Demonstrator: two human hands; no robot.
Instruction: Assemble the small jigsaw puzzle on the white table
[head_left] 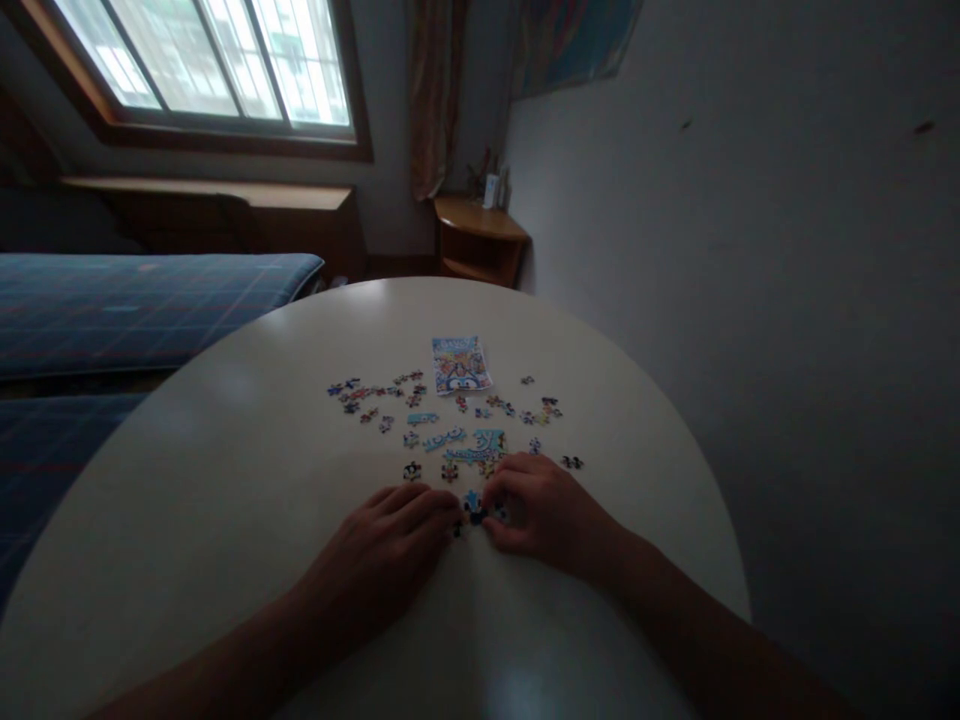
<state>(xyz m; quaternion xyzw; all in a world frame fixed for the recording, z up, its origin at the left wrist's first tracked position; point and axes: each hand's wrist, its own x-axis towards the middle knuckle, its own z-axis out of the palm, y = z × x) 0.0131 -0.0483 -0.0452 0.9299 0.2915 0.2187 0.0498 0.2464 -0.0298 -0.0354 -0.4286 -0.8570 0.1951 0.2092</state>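
Both my hands rest on a round white table [225, 450], fingertips meeting over a small cluster of puzzle pieces [472, 508]. My left hand [390, 555] lies knuckles up, its fingers curled down onto the pieces. My right hand [544, 510] pinches at the same cluster with bent fingers. Just beyond them lie a few joined blue pieces [469, 442]. Several loose puzzle pieces [375, 395] are scattered further back. A small picture card [460, 364] lies behind them.
More loose pieces [541, 408] lie to the right, near the table's edge by a grey wall [750, 300]. A blue plaid bed [112, 310] stands left, with a window [210, 60] and a wooden corner shelf [480, 240] behind.
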